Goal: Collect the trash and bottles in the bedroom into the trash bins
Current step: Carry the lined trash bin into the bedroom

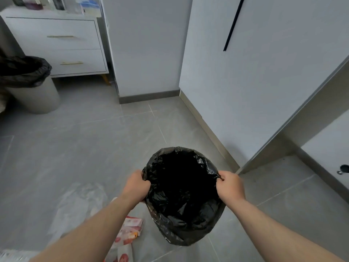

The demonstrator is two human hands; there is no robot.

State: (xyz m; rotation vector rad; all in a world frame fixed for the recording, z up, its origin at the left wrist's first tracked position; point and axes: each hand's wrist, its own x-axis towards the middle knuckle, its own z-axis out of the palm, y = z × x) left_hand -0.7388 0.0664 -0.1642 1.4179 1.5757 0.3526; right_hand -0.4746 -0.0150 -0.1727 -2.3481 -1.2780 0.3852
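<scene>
Gripping black trash bag (pixel 184 195) rim, left hand (pixel 135 186), right hand (pixel 229 185) opposite

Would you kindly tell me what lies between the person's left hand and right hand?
In the head view, the open mouth of the black trash bag spans the gap; the left hand and right hand each grip its rim.

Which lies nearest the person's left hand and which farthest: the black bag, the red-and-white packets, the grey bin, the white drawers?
1. black bag, gripped at its rim by the left hand.
2. red-and-white packets, on the floor just below that forearm.
3. grey bin, far left across the floor.
4. white drawers, behind the bin, against the wall.
</scene>
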